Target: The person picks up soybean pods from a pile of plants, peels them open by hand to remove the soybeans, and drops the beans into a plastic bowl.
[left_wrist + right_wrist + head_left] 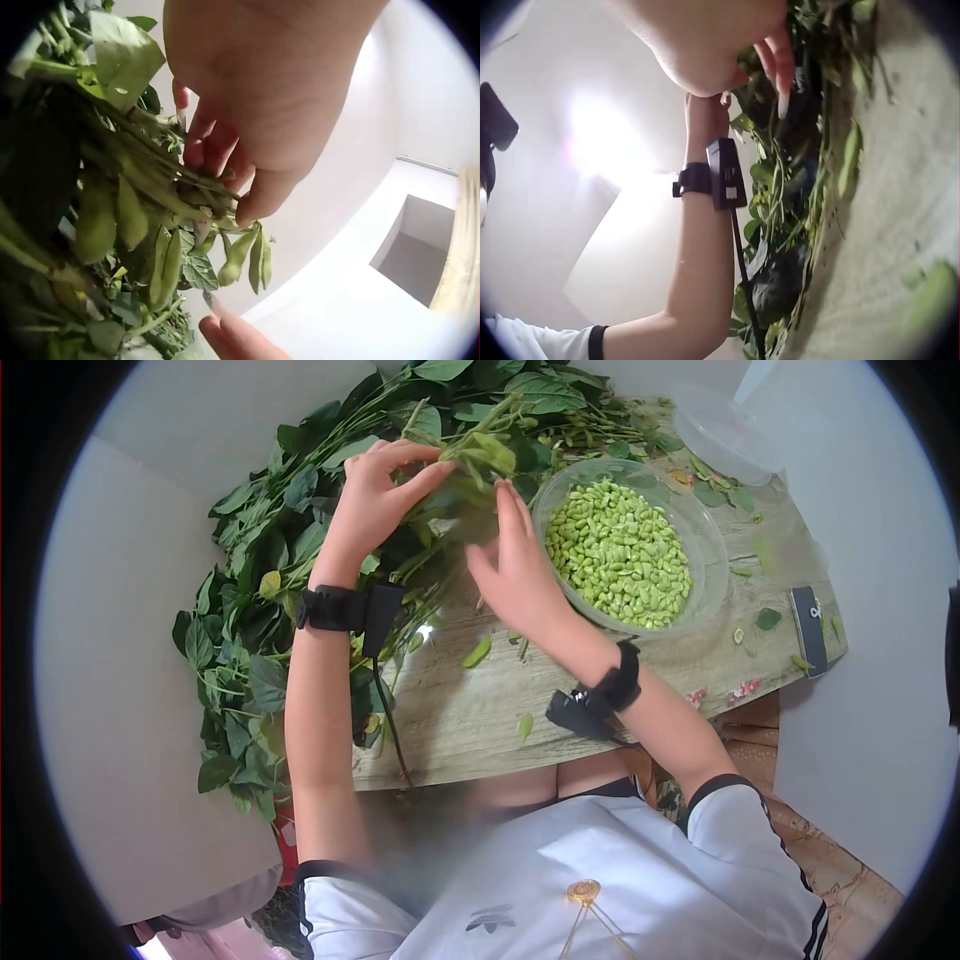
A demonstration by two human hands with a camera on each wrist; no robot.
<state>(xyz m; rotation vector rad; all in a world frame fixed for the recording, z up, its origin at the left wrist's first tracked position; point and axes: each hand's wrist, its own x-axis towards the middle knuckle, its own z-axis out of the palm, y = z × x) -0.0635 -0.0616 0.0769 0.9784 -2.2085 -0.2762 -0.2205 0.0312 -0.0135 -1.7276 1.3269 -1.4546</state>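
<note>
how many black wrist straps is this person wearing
2: one strap behind the left hand, which holds a sprig of bean pods; the other strap behind the right hand, below the tub of green beans in the head view. None seem hidden.

One round tub (pixel 712 598), one clear plastic piece (pixel 722 438) at the far right corner and one dark flat object (pixel 808 632) by the right edge are counted on the tabletop (pixel 445 745); two black wristbands (pixel 332 609) are worn. Shelled beans (pixel 620 555) and leafy stems (pixel 250 615) cannot be counted.
</note>
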